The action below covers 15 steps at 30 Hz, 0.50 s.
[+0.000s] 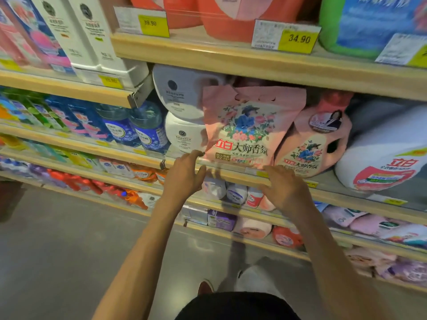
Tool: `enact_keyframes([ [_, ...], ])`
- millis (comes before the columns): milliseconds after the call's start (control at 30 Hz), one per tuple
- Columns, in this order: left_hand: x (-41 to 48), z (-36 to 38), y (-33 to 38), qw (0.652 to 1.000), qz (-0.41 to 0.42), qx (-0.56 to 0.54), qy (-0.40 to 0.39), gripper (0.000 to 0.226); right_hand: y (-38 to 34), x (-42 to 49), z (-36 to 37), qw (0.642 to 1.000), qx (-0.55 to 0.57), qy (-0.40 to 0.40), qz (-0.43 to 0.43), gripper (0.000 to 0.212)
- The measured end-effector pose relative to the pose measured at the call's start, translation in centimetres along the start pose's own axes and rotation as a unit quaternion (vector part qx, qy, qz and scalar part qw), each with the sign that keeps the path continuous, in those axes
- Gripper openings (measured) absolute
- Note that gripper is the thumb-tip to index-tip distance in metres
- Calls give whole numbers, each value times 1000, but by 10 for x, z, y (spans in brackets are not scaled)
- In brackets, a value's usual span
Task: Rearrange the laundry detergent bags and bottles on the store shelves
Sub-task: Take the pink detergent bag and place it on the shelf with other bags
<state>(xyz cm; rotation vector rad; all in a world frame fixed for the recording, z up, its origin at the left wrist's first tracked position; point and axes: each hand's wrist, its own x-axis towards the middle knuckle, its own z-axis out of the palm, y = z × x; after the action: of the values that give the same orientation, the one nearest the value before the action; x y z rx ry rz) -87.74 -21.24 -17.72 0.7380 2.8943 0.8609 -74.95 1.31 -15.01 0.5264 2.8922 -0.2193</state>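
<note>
A pink detergent bag (247,128) with a floral picture stands upright at the front of a wooden shelf (233,174). A pink detergent bottle (316,139) with a handle stands right beside it. My left hand (184,176) hovers at the bag's lower left corner, fingers spread, fingertips close to the bag. My right hand (286,188) hovers just below the bag's lower right corner, fingers apart, holding nothing. White bottles (182,98) lie stacked to the left of the bag.
A large white bottle (388,148) lies at the right. Above, a shelf carries red and green jugs with yellow price tags (298,40). Blue bottles (147,125) stand to the left. Lower shelves hold several small packs. Grey floor lies below.
</note>
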Motion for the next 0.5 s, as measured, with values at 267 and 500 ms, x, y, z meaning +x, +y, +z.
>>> enact_keyframes([
  [267, 58, 33, 0, 988, -4, -135, 79, 42, 24, 52, 26, 963, 129, 236, -34, 73],
  [500, 87, 81, -11, 978, -33, -203, 19, 44, 21, 82, 63, 924, 302, 233, -37, 69],
])
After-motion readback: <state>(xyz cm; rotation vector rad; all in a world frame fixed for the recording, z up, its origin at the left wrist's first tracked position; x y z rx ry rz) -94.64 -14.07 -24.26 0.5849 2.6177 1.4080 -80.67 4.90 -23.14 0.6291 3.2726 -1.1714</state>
